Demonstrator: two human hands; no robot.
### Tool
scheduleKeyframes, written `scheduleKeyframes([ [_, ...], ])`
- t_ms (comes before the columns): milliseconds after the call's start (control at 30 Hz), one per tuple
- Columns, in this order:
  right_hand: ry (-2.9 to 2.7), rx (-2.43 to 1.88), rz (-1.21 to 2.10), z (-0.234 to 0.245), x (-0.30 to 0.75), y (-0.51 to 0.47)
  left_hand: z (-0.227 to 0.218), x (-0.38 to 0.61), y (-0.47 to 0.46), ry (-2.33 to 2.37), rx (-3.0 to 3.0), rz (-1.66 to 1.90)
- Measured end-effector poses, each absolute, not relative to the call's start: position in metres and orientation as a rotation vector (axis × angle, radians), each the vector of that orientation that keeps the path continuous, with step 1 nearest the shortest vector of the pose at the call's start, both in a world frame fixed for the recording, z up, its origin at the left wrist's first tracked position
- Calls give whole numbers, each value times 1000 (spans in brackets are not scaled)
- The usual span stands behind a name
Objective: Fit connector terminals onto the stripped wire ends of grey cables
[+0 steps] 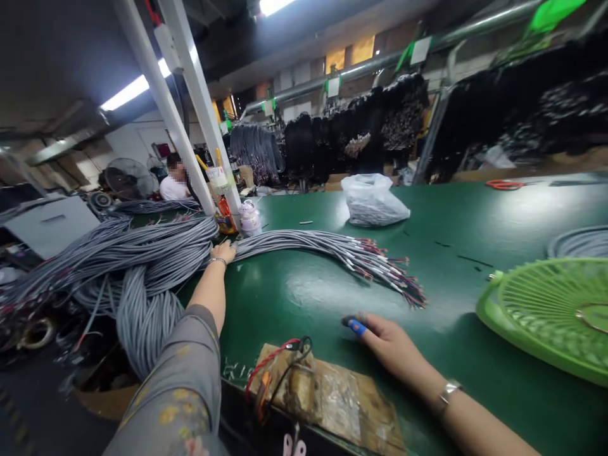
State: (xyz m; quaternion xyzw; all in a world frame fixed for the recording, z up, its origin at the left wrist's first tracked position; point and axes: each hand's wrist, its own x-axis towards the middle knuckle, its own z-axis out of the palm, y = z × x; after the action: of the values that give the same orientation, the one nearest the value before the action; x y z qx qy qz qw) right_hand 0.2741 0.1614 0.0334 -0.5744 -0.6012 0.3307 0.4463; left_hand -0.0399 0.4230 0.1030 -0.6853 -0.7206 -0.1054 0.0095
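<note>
At the left, my left hand (225,251) is stretched far out and closed around the grey cable bundle (294,240). The bundle fans out to the right across the green table, ending in white sleeves and stripped reddish and dark wires. More grey cables (156,247) are heaped behind and left of that hand. My right hand (392,342) is over the table, right of the cardboard block, apart from the cables. Its thumb has blue tape, and a fingertip is covered in something dark. Thumb and fingers are pressed together; whatever they may hold is hidden.
On the green table (294,291) are a taped cardboard block (332,392) with red and black leads, a white plastic bag (373,201), a green fan (551,310), red-handled scissors (506,185) and a pale jar (249,218). White posts (178,107) rise behind. A person (173,183) is in the background.
</note>
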Motion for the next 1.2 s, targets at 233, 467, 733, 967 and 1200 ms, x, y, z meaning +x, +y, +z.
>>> scheduleKeyframes([
  [233,-1573,-1511,753,38,275,160,98,-43,425,-2187,-2105,-145],
  [467,-1588,-1560,727,35,281,163,92,-60,391,-2012,-2208,-89],
  [733,-1637,-1556,656,22,289,169,99,-86,356,-1893,-2402,38],
  [967,-1654,-1565,695,28,285,170,118,-89,364,-2006,-2399,128],
  [1200,-1615,-1513,719,35,279,165,108,-37,413,-2094,-2252,-16],
])
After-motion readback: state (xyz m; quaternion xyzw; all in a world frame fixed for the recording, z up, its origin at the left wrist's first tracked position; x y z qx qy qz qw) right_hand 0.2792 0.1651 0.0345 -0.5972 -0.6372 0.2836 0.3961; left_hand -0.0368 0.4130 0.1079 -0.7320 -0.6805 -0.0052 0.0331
